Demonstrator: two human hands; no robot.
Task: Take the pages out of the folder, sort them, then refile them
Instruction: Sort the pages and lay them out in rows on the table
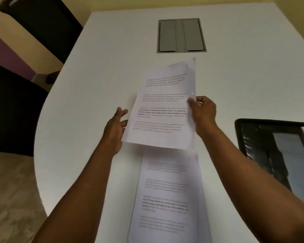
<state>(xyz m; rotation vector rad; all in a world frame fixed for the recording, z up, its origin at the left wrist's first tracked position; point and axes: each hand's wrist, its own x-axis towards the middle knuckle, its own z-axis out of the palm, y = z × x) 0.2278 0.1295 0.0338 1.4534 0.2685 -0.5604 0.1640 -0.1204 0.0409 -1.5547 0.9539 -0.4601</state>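
Right hand [203, 111]: we pinch the page [162, 109] at its right edge.
Left hand [115, 127]: fingers straight, open beside the page's left edge.
Stack [167, 199]: lies on the white table [104, 58], near us.

Left arm: bare forearm rising from the lower left of the frame toward centre. Left hand [115, 128]: left of centre, palm turned inward, fingers [121, 111] straight and loosely spread, tips pointing up; the fingers' far side is hidden.

Right arm: bare forearm running from the lower right edge up toward centre. Right hand [203, 110]: right of centre, slightly higher than the left, back toward the camera, fingers curled, thumb and fingertips pinched together.
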